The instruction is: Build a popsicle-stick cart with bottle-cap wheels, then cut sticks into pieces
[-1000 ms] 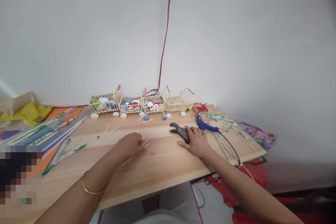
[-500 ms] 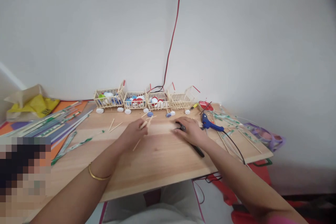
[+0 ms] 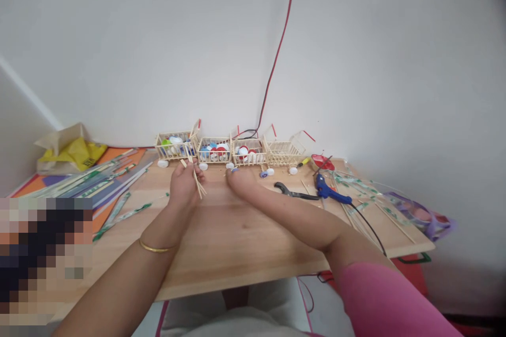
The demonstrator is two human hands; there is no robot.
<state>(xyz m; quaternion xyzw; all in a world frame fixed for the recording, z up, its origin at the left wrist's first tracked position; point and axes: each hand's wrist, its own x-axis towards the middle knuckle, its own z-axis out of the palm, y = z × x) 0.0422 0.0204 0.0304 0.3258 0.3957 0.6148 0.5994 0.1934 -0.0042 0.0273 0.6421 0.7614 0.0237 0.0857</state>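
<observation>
Several short wooden sticks [image 3: 198, 184] are gripped in my left hand [image 3: 185, 185], crossing one another near the fingertips. My right hand [image 3: 240, 181] is low over the table beside a blue cap, its fingers mostly hidden behind the hand. Behind both hands stands a row of small stick-built carts on white cap wheels; the leftmost cart [image 3: 174, 148] and its neighbours hold colored bottle caps, while the rightmost cart [image 3: 282, 154] has no caps visible. Black-handled pliers [image 3: 296, 192] lie on the table, right of my right hand.
A blue glue gun [image 3: 332, 191] with a black cable lies right of the pliers on the wooden table [image 3: 237, 242]. Wrapped sticks [image 3: 103, 179] and a yellow bag [image 3: 75, 156] are at the left. A red dish [image 3: 323, 162] and a purple item [image 3: 425, 217] are at the right.
My right hand has let go of the pliers and moved left. My left hand has turned upward with the sticks, slightly left of before. The view has shifted a little.
</observation>
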